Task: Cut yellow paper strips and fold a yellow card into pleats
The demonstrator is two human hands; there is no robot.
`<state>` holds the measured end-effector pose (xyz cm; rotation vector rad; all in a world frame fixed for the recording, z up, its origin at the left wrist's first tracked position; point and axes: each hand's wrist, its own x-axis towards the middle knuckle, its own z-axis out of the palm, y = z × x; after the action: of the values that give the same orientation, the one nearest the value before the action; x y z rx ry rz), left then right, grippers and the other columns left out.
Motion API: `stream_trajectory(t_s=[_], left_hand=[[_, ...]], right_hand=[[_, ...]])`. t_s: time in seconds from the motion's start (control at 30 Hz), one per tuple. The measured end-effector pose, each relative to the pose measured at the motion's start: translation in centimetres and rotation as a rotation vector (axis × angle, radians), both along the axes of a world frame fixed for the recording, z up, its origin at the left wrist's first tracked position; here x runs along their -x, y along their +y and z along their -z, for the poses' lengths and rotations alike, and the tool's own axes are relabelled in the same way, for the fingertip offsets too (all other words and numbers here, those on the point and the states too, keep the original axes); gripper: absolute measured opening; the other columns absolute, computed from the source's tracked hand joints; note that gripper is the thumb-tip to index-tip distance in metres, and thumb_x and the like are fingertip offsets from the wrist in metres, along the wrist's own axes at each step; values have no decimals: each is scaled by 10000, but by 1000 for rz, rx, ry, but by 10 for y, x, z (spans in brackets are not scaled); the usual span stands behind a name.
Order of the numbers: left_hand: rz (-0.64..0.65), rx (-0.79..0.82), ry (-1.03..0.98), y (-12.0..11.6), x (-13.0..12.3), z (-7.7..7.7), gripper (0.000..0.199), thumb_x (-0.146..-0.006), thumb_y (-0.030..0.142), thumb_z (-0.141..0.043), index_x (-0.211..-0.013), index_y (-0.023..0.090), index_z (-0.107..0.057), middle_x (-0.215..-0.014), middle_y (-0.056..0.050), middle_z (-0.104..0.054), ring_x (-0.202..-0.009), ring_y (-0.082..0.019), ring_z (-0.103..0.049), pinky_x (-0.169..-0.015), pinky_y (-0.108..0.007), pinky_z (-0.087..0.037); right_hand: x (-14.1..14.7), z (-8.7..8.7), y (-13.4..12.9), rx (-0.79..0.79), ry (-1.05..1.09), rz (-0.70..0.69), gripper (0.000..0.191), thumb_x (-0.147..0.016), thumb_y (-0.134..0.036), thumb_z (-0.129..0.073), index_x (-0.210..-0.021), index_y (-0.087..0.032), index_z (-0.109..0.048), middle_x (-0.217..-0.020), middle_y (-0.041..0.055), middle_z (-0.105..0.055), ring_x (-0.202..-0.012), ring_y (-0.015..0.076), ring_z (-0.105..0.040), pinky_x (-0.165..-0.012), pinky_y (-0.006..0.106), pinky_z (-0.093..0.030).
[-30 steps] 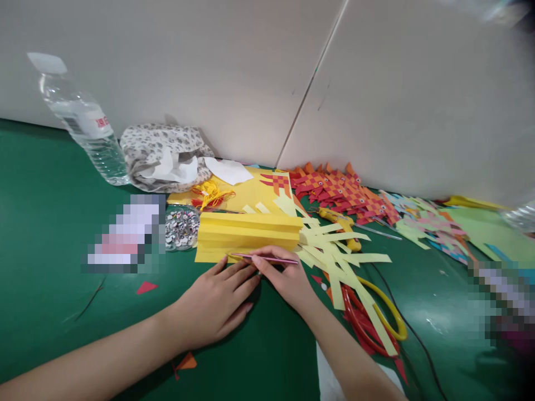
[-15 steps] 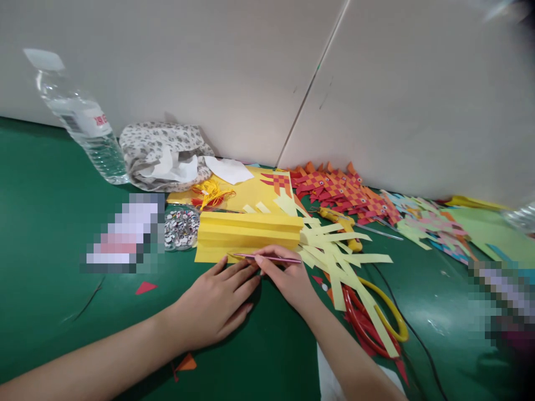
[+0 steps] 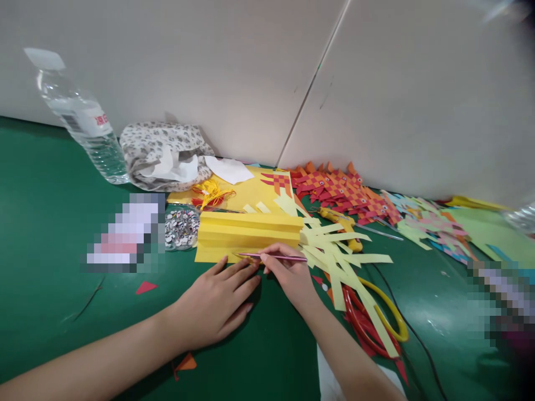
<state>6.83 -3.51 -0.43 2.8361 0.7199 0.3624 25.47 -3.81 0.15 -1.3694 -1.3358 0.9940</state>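
A folded, pleated yellow paper (image 3: 246, 233) lies on the green table (image 3: 50, 234). My left hand (image 3: 215, 303) rests flat on the table with spread fingers, its fingertips pressing the paper's near edge. My right hand (image 3: 288, 275) pinches a thin pink pen-like tool (image 3: 276, 257), which lies almost level along that near edge, its tip pointing left. Pale yellow paper strips (image 3: 334, 253) fan out just right of the folded paper.
A water bottle (image 3: 83, 125) and a patterned cloth pouch (image 3: 167, 153) stand at the back left. A dish of googly eyes (image 3: 180, 226) sits left of the paper. Woven red-orange paper fish (image 3: 343, 192), yellow and red scissors (image 3: 376, 317) and a glue gun (image 3: 340, 223) lie right.
My right hand and the pink tool have slid a little to the right along the paper's near edge. My left hand has stayed where it was.
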Motion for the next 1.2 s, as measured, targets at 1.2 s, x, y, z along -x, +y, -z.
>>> stream_trajectory(t_s=[1.2], left_hand=[[0, 43, 42, -2, 0, 0, 405, -959, 318, -304, -1324, 185, -419, -1391, -89, -475, -1313, -264, -386, -1064, -531, -327]], right_hand=[[3, -2, -1, 11, -33, -58, 103, -790, -267, -611, -781, -182, -668, -771, 27, -725, -673, 166, -671, -636, 270, -533]])
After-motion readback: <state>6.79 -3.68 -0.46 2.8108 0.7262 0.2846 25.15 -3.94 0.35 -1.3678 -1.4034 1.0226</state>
